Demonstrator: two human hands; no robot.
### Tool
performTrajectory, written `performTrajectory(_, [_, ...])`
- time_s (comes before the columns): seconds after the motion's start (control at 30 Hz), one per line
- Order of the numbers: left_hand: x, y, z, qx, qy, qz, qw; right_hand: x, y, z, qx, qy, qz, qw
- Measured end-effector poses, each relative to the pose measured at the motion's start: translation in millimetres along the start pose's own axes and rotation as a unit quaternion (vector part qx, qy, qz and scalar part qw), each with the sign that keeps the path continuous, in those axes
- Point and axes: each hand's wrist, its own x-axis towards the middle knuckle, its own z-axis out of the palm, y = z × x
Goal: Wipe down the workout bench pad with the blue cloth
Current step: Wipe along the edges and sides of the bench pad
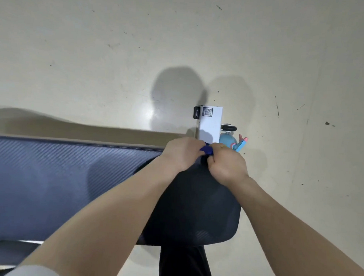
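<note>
- Floor [97, 52]: pale, glossy surface filling the upper half and right side of the view, marked with small dark scuffs; two rounded shadows fall on it above the hands.
- Workout bench pad [51, 185]: long dark pad with a woven, carbon-like texture, running from the left edge to a rounded end at lower centre-right. Its left part catches the light and reads blue-grey; the rounded end lies in shadow and reads nearly black.
- Forearms: both bare, entering from the bottom edge and converging over the far corner of the pad's rounded end. A light sleeve [34, 271] shows at the lower left.
- Dark trouser leg [185, 266]: visible beneath the pad's near edge at bottom centre.
- Left hand [181, 154]: fingers curled inward, grasping the blue cloth from the left side, at the pad's far edge.
- Right hand [225, 162]: fingers curled, grasping the same cloth from the right side; the two hands almost touch.
- White box [210, 124]: upright on the floor just beyond the hands, bearing a QR code near its top; a small black item [196, 112] is fixed at its upper left.
- Light blue toy figure [230, 140]: just right of the box, with pink and blue parts projecting rightwards; a dark ring-like part [229, 128] sits above it.
- Blue cloth [206, 150]: bunched small between the two hands, only a deep-blue fold showing, at the far corner of the pad. Whether it touches the pad cannot be told.
</note>
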Motion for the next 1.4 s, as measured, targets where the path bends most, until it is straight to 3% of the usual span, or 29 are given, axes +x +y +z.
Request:
performTrajectory(0.13, [-39, -81, -16, 0.005, 0.023, -0.018, 1.0, 23, -78, 17, -0.019, -0.019, -0.104, 0.994])
performTrajectory(0.3, [-96, -180, -47, 0.014, -0.006, -0.092, 0.996, 36, -196, 45, -0.027, -0.009, -0.145, 0.989])
performTrajectory(0.4, [-121, -209, -62, 0.009, -0.011, -0.111, 0.994, 37, -240, 62, -0.032, 0.064, -0.173, 0.982])
performTrajectory(0.5, [-123, -212, -59, 0.039, -0.028, -0.074, 0.996, 35, -242, 64, -0.022, 0.049, -0.134, 0.99])
performTrajectory(0.63, [-97, -190, -54, 0.045, -0.04, -0.004, 0.998, 35, -214, 47, -0.044, 0.006, -0.008, 0.999])
performTrajectory(0.77, [-99, -213, -54, -0.009, -0.055, 0.052, 0.997, 35, -236, 48, -0.072, 0.005, 0.012, 0.997])
performTrajectory(0.9, [-136, -288, -76, -0.036, -0.053, 0.029, 0.998, 48, -318, 70, -0.019, -0.005, -0.021, 1.0])
performTrajectory(1.03, [-196, -391, -101, 0.067, -0.026, -0.043, 0.997, 61, -438, 111, 0.03, 0.012, -0.064, 0.997])
performTrajectory(1.13, [-226, -440, -114, 0.081, -0.015, -0.076, 0.994, 63, -494, 123, 0.058, 0.002, -0.067, 0.996])
performTrajectory(1.23, [-225, -434, -114, 0.131, -0.016, -0.05, 0.99, 58, -483, 118, 0.052, 0.001, -0.092, 0.994])
performTrajectory(1.4, [-199, -387, -97, 0.079, -0.004, -0.006, 0.997, 48, -428, 97, 0.047, -0.014, -0.038, 0.998])
